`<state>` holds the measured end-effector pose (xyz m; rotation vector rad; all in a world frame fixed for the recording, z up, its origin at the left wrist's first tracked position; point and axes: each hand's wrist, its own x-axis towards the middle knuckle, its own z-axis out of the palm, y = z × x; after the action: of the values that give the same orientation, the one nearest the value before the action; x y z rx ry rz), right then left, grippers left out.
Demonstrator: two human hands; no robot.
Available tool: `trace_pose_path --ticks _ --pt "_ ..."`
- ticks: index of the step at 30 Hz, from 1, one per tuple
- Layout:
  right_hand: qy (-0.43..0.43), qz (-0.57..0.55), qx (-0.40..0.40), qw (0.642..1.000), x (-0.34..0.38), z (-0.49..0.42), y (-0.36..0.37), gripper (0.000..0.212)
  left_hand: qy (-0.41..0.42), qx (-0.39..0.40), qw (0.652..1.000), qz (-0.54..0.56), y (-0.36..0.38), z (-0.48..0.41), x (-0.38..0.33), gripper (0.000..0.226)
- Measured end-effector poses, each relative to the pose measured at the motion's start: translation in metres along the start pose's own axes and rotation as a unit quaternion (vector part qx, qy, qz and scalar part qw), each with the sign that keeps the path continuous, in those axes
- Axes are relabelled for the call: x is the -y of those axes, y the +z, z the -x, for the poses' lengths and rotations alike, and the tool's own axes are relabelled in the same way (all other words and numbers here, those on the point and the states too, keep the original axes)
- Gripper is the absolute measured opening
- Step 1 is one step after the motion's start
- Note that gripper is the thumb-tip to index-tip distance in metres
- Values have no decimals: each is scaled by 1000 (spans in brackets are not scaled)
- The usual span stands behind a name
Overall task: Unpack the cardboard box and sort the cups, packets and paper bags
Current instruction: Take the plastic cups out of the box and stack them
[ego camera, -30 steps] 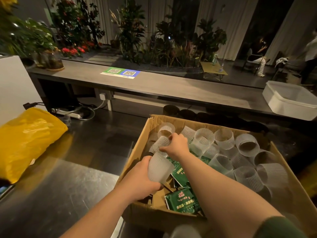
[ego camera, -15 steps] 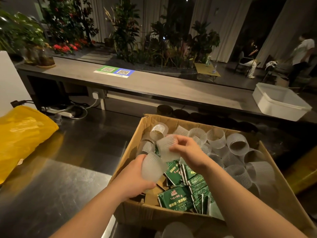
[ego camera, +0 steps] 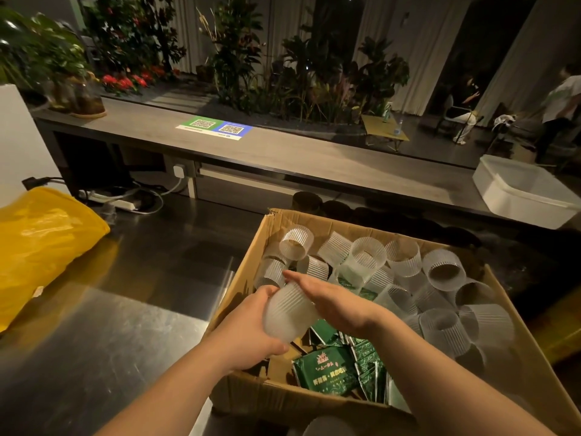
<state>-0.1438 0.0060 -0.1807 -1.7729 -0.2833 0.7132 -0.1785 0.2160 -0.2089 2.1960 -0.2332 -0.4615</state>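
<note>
An open cardboard box (ego camera: 242,278) stands on a steel counter. Several ribbed frosted plastic cups (ego camera: 443,272) lie loose in its far and right parts. Green packets (ego camera: 330,369) are stacked at its near side. My left hand (ego camera: 248,332) grips a ribbed cup stack (ego camera: 287,313) above the box's left side. My right hand (ego camera: 333,300) lies with flat fingers against the upper side of that stack. No paper bags can be made out.
A yellow plastic bag (ego camera: 41,243) lies on the steel counter (ego camera: 119,325) at left. A white tub (ego camera: 522,190) sits on the grey shelf (ego camera: 283,152) behind, with QR-code stickers (ego camera: 217,127). Cables and a power strip (ego camera: 122,201) lie below it. People are at the far right.
My right hand lifted a cup out of the box and brought it onto the cup in my left hand. Its fingers now lie flat against the stack.
</note>
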Motion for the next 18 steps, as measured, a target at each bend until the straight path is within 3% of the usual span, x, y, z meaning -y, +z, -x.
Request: trace_pose_path --ticks 2,4,7,10,15,18 --pt "0 15 -23 1000 10 -11 -2 66 -5 -11 1000 9 0 0 1 90" --pt "-15 96 -158 983 20 -35 -9 47 -3 -21 1000 17 0 0 1 87" --pt "-12 271 -339 901 28 -82 -25 30 -3 -32 999 12 1 -1 1 86" --pt "1 346 -362 865 28 -117 -40 38 -13 -49 998 22 2 -3 1 84" --pt "72 302 -361 879 15 -138 -47 57 -18 -57 998 30 1 -2 0 84" --pt "55 311 -360 878 5 -134 -46 59 -19 -58 998 31 0 -3 -1 84"
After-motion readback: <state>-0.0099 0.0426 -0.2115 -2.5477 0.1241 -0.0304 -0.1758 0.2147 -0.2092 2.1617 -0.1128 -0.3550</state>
